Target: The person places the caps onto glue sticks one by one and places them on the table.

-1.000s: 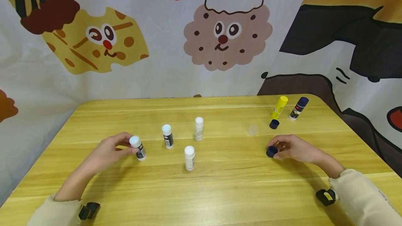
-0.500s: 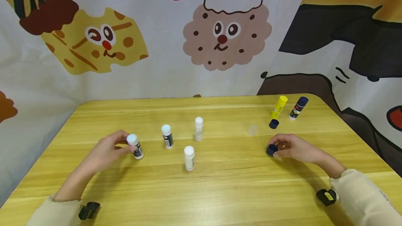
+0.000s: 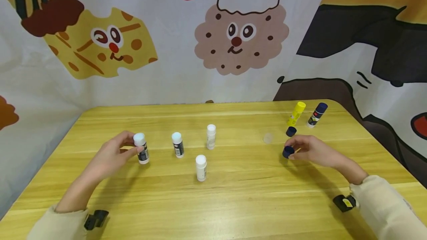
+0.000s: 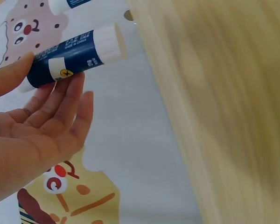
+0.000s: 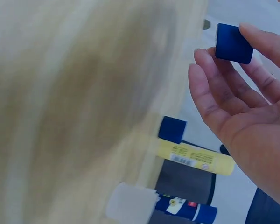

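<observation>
My left hand (image 3: 113, 153) holds a glue stick (image 3: 142, 150) upright by its side, thumb in front and fingers behind. Its label is navy and its top pale white. In the left wrist view, the same glue stick's navy label (image 4: 65, 59) and white end show clearly. My right hand (image 3: 313, 152) pinches a small navy cap (image 3: 288, 152) between thumb and fingers. The right wrist view shows this cap close over the fingertips, the other fingers loosely bent. A second navy cap (image 3: 291, 131) stands on the table just beyond it.
Another navy-labelled glue stick (image 3: 178, 145) and two white ones, a far one (image 3: 211, 137) and a near one (image 3: 201, 168), stand mid-table. A translucent disc (image 3: 268, 138) lies right of centre. Yellow (image 3: 297, 114) and navy-capped (image 3: 317, 115) glue sticks stand back right. A patterned curtain (image 3: 176, 66) hangs behind the table.
My left hand has drawn its glue stick left and up in the head view. My right hand has raised its navy cap slightly. The other glue sticks have stayed put.
</observation>
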A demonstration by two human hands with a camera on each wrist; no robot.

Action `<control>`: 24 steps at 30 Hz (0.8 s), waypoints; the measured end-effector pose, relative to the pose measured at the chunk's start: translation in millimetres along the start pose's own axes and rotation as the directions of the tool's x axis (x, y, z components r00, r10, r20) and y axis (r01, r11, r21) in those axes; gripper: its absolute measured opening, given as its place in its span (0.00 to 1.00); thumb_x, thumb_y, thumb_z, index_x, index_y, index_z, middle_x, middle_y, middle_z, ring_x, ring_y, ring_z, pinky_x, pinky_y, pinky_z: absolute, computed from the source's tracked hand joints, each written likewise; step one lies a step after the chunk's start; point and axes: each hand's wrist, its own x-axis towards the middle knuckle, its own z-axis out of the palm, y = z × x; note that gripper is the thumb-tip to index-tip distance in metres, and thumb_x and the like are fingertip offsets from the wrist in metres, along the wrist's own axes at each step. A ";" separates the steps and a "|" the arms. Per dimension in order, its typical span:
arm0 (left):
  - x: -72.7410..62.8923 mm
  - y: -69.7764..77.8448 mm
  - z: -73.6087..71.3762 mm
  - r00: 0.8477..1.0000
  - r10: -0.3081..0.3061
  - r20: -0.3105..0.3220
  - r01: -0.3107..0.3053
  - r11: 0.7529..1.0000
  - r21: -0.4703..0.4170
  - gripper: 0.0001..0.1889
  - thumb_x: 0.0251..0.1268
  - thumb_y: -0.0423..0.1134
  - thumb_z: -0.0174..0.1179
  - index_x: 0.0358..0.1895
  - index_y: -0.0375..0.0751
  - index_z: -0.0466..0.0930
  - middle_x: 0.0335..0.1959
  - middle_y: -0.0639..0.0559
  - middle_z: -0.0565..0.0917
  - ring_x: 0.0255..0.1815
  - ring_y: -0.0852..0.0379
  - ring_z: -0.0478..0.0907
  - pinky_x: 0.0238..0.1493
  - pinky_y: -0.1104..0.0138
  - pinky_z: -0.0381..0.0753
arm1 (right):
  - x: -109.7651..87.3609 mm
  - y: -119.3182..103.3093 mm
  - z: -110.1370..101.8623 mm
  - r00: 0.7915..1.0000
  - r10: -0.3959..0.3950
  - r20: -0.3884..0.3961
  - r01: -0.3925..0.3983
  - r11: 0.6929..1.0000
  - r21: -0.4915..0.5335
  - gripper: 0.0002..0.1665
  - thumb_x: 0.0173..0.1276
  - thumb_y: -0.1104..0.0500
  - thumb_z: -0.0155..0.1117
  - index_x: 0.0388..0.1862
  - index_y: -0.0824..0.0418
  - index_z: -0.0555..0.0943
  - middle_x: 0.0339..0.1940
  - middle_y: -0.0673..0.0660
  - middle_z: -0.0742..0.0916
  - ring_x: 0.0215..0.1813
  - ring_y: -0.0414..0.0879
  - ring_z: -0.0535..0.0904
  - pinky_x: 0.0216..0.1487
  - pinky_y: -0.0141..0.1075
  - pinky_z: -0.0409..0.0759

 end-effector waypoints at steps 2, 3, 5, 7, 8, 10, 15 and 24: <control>0.7 3.0 -0.5 1.000 -0.006 -0.002 0.006 1.000 0.007 0.14 0.67 0.39 0.53 0.49 0.31 0.69 0.46 0.38 0.76 0.49 0.41 0.73 0.47 0.49 0.73 | 2.5 -3.6 -1.0 1.000 -0.005 -0.018 0.005 1.000 -0.008 0.17 0.58 0.66 0.65 0.45 0.69 0.75 0.39 0.58 0.80 0.38 0.39 0.77 0.35 0.32 0.78; 1.1 4.5 -0.8 1.000 -0.006 -0.004 0.006 1.000 0.010 0.15 0.68 0.39 0.52 0.49 0.31 0.68 0.46 0.38 0.76 0.49 0.41 0.72 0.46 0.49 0.73 | 4.0 -5.1 -1.4 1.000 -0.006 -0.026 0.006 1.000 -0.009 0.17 0.58 0.66 0.65 0.45 0.69 0.75 0.38 0.58 0.80 0.38 0.40 0.77 0.35 0.32 0.78; 1.8 7.7 -1.3 1.000 -0.001 -0.008 0.002 1.000 0.013 0.16 0.68 0.40 0.51 0.50 0.30 0.68 0.46 0.37 0.76 0.49 0.41 0.72 0.46 0.49 0.73 | 7.3 -8.0 -2.3 0.999 -0.007 -0.037 0.007 1.000 -0.008 0.16 0.58 0.67 0.65 0.45 0.68 0.75 0.38 0.58 0.80 0.38 0.40 0.77 0.35 0.33 0.78; 2.8 11.2 -1.7 1.000 0.011 -0.014 -0.011 1.000 0.017 0.16 0.69 0.40 0.51 0.51 0.30 0.67 0.47 0.37 0.76 0.49 0.41 0.72 0.46 0.49 0.73 | 10.5 -10.7 -3.1 0.999 -0.009 -0.045 0.008 1.000 -0.005 0.16 0.58 0.68 0.64 0.45 0.68 0.75 0.38 0.57 0.80 0.38 0.41 0.78 0.34 0.33 0.78; 3.5 13.2 -1.8 1.000 0.018 -0.016 -0.018 1.000 0.019 0.17 0.69 0.40 0.51 0.51 0.29 0.67 0.47 0.37 0.76 0.49 0.41 0.72 0.46 0.49 0.73 | 12.0 -12.2 -3.6 0.999 -0.009 -0.048 0.009 1.000 -0.003 0.16 0.58 0.68 0.64 0.45 0.69 0.75 0.37 0.57 0.80 0.38 0.41 0.78 0.34 0.33 0.79; 5.0 18.2 -2.2 0.999 0.030 -0.022 -0.029 0.999 0.028 0.17 0.69 0.40 0.51 0.51 0.30 0.67 0.46 0.37 0.76 0.49 0.41 0.72 0.46 0.49 0.72 | 15.3 -15.1 -4.2 0.999 -0.010 -0.047 0.010 1.000 -0.006 0.17 0.58 0.68 0.65 0.46 0.69 0.75 0.37 0.57 0.80 0.38 0.41 0.78 0.35 0.33 0.79; 10.0 34.2 -1.6 0.997 0.075 -0.034 -0.073 0.996 0.055 0.14 0.68 0.38 0.51 0.50 0.30 0.68 0.44 0.38 0.76 0.47 0.42 0.73 0.46 0.49 0.72 | 23.0 -23.6 -4.8 0.999 -0.021 -0.050 0.020 1.000 -0.012 0.18 0.57 0.67 0.65 0.47 0.69 0.75 0.36 0.56 0.81 0.37 0.42 0.78 0.37 0.31 0.78; 18.3 59.7 3.8 0.987 0.161 -0.006 -0.161 0.986 0.050 0.13 0.67 0.35 0.52 0.51 0.32 0.68 0.44 0.40 0.76 0.47 0.44 0.73 0.49 0.49 0.71 | 37.1 -37.7 -1.5 0.998 -0.035 -0.050 0.037 0.999 0.030 0.18 0.58 0.67 0.65 0.48 0.67 0.74 0.38 0.58 0.80 0.37 0.45 0.78 0.37 0.33 0.79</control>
